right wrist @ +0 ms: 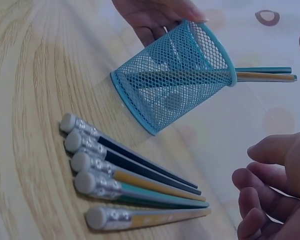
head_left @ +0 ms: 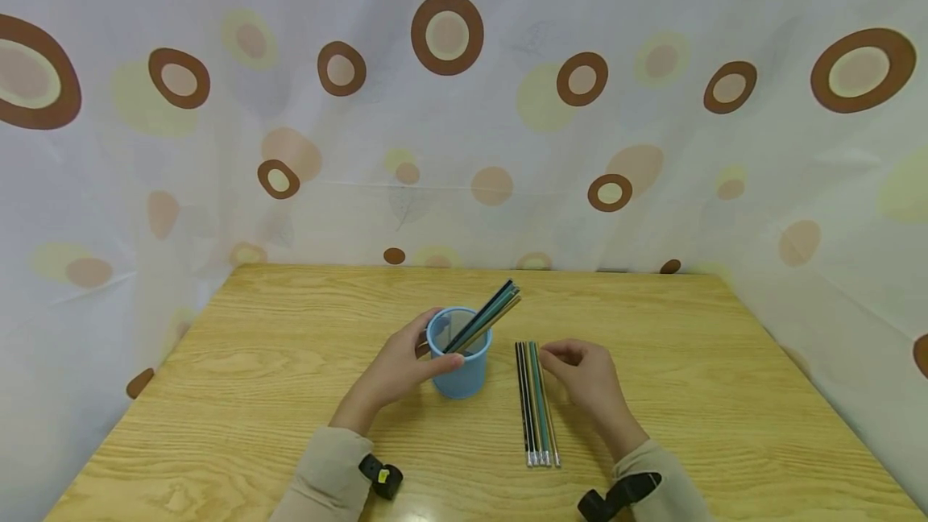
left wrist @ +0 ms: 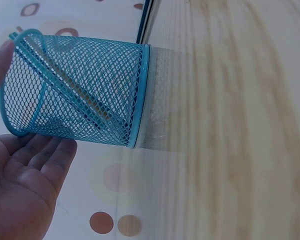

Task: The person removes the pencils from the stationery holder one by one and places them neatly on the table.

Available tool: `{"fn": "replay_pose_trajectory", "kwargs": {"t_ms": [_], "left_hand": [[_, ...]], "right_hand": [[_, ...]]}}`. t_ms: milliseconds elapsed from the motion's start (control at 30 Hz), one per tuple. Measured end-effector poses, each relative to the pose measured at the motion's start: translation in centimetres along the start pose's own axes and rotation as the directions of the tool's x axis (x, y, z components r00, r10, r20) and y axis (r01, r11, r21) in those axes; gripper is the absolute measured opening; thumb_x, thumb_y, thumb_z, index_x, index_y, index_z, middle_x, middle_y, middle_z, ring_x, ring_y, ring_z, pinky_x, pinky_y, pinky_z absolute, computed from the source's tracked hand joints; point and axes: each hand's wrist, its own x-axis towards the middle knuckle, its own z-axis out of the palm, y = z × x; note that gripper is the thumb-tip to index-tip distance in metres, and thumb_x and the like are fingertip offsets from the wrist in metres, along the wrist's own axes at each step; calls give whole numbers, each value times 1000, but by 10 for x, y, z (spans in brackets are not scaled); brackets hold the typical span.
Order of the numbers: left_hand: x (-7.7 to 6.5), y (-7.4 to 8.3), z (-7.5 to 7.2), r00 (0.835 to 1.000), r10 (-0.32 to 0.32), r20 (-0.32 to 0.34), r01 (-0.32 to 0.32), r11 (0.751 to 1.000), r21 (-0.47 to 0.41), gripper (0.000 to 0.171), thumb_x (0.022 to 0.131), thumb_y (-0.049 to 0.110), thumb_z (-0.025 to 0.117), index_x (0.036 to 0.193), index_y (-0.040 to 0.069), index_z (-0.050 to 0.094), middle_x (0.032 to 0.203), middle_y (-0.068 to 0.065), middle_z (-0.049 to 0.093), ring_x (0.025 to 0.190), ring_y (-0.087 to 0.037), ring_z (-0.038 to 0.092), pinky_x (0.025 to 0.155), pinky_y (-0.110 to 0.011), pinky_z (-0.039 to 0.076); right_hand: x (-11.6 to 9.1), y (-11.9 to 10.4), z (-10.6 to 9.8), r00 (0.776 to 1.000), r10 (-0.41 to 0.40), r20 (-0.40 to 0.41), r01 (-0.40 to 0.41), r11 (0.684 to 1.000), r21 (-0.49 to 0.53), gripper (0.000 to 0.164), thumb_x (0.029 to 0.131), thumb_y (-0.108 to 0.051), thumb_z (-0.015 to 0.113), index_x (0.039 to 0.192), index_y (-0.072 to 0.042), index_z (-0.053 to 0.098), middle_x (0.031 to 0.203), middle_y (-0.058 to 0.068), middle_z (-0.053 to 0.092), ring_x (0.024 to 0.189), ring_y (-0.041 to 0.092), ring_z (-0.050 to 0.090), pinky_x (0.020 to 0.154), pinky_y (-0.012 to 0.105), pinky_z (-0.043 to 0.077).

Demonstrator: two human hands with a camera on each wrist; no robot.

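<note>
Head view: midway between the left and right edges of the bench (head_left: pixel 254 361), the left grip (head_left: pixel 395 365) clasps the blue mesh cup (head_left: pixel 460 381) holding slanted pencils (head_left: pixel 502 306); the right grip (head_left: pixel 590 381), thumb and fingertips apart, is beside loose pencils (head_left: pixel 543 409) pointing toward the far edge.

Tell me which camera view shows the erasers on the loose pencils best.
The right wrist view: five erasers appear large and separate there, on the ends of the loose pencils. The head view shows them tiny, at the row's end nearest the person. In the left wrist view, I can't make any out.
</note>
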Motion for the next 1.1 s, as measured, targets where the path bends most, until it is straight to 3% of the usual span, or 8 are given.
{"fn": "replay_pose_trajectory", "kwargs": {"t_ms": [433,1100], "left_hand": [[-1,2,0,1000,4,5,-4,1000,8,76,91,18,75,152,0,33,146,-23,44,137,-40,39,111,-54,33],[-1,2,0,1000,0,-3,0,1000,5,76,90,18,75,152,1,34,145,-19,46,137,-39,40,111,-55,33]], "right_hand": [[-3,-16,10,994,-100,32,96,990,102,27,94,-25,71,111,-5,73,107,7,69,97,20,60,82,31,52],[-2,-31,24,992,-127,-6,127,977,171,24,92,-24,73,110,-7,74,103,7,68,96,21,58,77,29,50]]}}
